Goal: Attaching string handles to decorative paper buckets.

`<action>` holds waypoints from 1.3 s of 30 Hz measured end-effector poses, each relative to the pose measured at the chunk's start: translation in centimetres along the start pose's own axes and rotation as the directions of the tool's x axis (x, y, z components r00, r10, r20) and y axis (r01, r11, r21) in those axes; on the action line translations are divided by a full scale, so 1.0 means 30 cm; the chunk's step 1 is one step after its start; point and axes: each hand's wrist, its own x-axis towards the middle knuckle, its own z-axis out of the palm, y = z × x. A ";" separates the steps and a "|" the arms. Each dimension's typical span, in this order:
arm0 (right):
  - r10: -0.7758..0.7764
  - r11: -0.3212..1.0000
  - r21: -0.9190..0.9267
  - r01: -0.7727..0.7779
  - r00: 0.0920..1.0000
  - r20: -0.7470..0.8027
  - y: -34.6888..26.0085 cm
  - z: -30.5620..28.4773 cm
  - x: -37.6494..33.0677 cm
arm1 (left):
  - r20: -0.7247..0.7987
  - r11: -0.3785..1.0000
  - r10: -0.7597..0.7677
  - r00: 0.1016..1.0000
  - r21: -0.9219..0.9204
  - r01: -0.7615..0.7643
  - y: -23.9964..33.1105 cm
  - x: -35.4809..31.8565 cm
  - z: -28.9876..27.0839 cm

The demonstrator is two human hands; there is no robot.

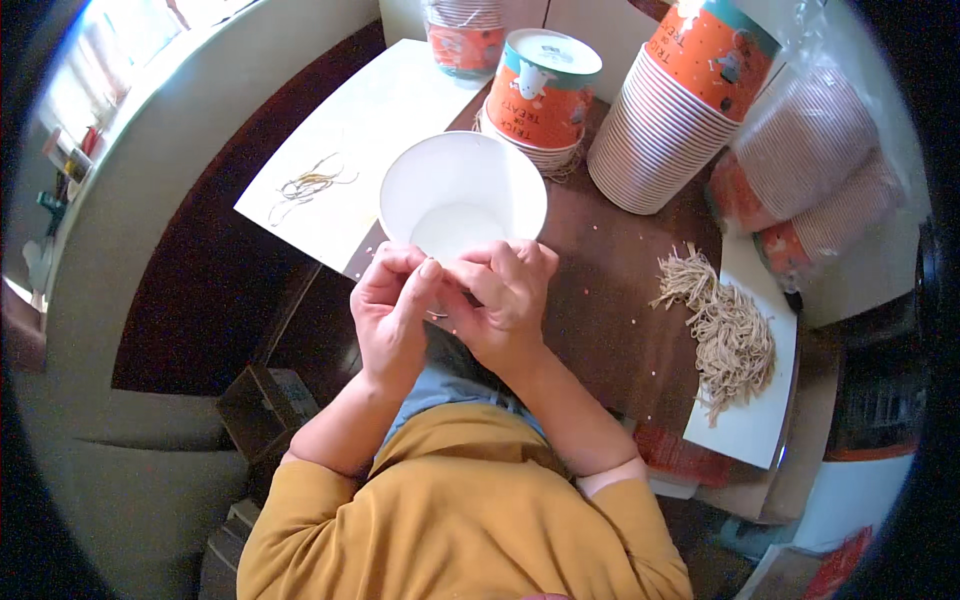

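Observation:
A white paper bucket stands on the dark brown table in front of me, its round mouth turned up and its inside bare. At its near rim my left hand is closed, thumb and fingertips pinched together. My right hand is closed close beside it, the two sets of fingertips almost meeting. Both hands cover part of the near rim. Whatever the fingers pinch is too small or hidden to make out. Right of the bucket, a tangled heap of beige cords lies partly on a white sheet.
Behind the bucket stands a short upturned stack of orange buckets. A tall leaning stack of buckets is right of it, with plastic-wrapped buckets beyond. A few thin cords lie on a white board at left.

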 end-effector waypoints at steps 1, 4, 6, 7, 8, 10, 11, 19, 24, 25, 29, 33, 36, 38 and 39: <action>0.005 1.000 0.012 -0.005 1.000 -0.012 0.003 0.005 -0.005 | -0.005 1.000 0.009 1.000 0.000 -0.009 -0.005 0.001 -0.008; 0.012 1.000 0.018 -0.012 1.000 -0.017 -0.004 -0.001 -0.002 | -0.062 0.997 0.017 0.998 -0.074 -0.022 -0.015 0.003 -0.036; 0.042 0.999 -0.022 -0.042 0.999 -0.002 -0.021 -0.018 0.007 | -0.067 0.977 -0.099 0.993 -0.197 0.084 -0.007 -0.002 -0.031; 0.035 0.999 -0.020 -0.035 0.999 0.001 -0.035 -0.023 0.015 | -0.032 0.965 -0.141 0.990 -0.226 0.130 0.005 -0.007 -0.023; 0.024 0.999 -0.041 -0.024 1.000 -0.012 -0.048 -0.030 0.025 | -0.021 0.968 -0.135 0.991 -0.215 0.127 0.005 -0.009 -0.016; 0.007 0.998 -0.063 -0.009 1.000 -0.024 -0.052 -0.032 0.025 | -0.001 0.981 -0.087 0.996 -0.175 0.085 -0.006 -0.014 -0.019; -0.009 0.998 -0.063 0.008 1.000 -0.025 -0.039 -0.025 0.014 | -0.001 0.980 -0.084 0.996 -0.179 0.083 -0.008 -0.014 -0.019; -0.052 0.988 -0.138 0.067 0.992 0.113 -0.011 -0.062 -0.023 | -0.071 0.959 -0.110 0.991 -0.271 0.087 0.051 -0.015 -0.035; -0.106 0.978 -0.160 0.134 0.979 0.173 0.067 -0.102 -0.042 | -0.026 0.886 -0.205 0.978 -0.430 0.174 0.089 0.039 -0.061; -0.139 0.976 -0.135 0.170 0.968 0.210 0.086 -0.119 -0.040 | 0.005 0.837 -0.253 0.967 -0.500 0.222 0.098 0.058 -0.088; -0.181 0.980 -0.036 0.197 0.947 0.265 0.181 -0.271 -0.024 | 0.049 0.747 -0.337 0.940 -0.594 0.298 0.177 0.162 -0.138; -0.076 0.997 0.043 0.064 0.911 0.406 0.237 -0.458 -0.024 | 0.078 0.779 -0.337 0.938 -0.536 0.325 0.196 0.291 -0.208; 0.043 0.993 0.071 -0.097 0.838 0.544 0.281 -0.597 -0.017 | 0.053 0.822 -0.328 0.943 -0.475 0.313 0.175 0.332 -0.166; 0.104 0.963 0.127 -0.239 0.761 0.641 0.295 -0.666 0.011 | -0.061 0.899 -0.356 0.933 -0.296 0.324 0.147 0.311 -0.078; 0.168 0.963 0.073 -0.260 0.790 0.590 0.271 -0.673 0.036 | 0.079 0.917 -0.310 0.948 -0.238 0.319 0.119 0.296 -0.065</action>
